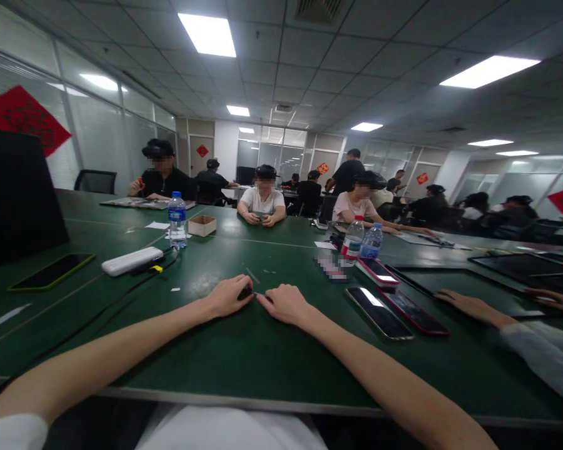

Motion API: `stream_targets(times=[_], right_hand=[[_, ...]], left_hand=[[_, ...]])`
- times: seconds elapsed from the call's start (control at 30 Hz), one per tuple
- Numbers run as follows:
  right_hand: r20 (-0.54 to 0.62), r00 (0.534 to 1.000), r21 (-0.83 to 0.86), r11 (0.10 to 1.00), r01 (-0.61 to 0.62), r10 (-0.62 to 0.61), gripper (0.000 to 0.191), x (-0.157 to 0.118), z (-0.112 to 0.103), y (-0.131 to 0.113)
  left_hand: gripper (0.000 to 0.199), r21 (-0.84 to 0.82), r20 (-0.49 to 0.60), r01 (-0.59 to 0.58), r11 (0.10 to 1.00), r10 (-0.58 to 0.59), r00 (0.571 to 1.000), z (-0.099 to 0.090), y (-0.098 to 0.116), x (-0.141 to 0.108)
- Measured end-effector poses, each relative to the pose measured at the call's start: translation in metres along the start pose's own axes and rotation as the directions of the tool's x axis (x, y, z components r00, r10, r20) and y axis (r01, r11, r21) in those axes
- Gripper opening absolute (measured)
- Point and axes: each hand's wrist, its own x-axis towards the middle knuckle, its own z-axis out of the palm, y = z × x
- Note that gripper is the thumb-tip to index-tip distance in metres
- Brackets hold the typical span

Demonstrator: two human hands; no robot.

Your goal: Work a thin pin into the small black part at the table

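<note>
Green table point(192, 350) fills the head view's lower half; at its centre the left hand point(229, 296) grips a small black object point(245, 293); the right hand point(285, 304), fingers curled, is just beside it, its hold unclear; a white power bank point(132, 261) lies left of centre.

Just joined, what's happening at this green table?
Someone in white sleeves has both forearms over the green table. The left hand holds a small dark object; the right hand is close beside it, fingertips near its end. What the object is, I can't tell. A white power bank-like block with a cable lies to the left, several phones to the right. Others sit around the table, one across holding something small.
</note>
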Motion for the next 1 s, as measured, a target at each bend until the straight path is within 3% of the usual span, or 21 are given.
stream_targets(times=[0.57,1.0], right_hand=[[0.022,0.995,-0.032,0.994,0.100,-0.100,0.073,-0.0017,-0.0025,-0.0003],[0.000,0.986,-0.081,0.982,0.169,-0.169,0.073,-0.0035,-0.0058,0.0003]], left_hand=[[0.033,0.116,0.117,-0.071,0.991,0.057,0.991,0.0033,-0.0050,0.0006],[0.034,0.117,0.128,-0.128,0.985,0.112,0.985,-0.0005,-0.0060,-0.0026]])
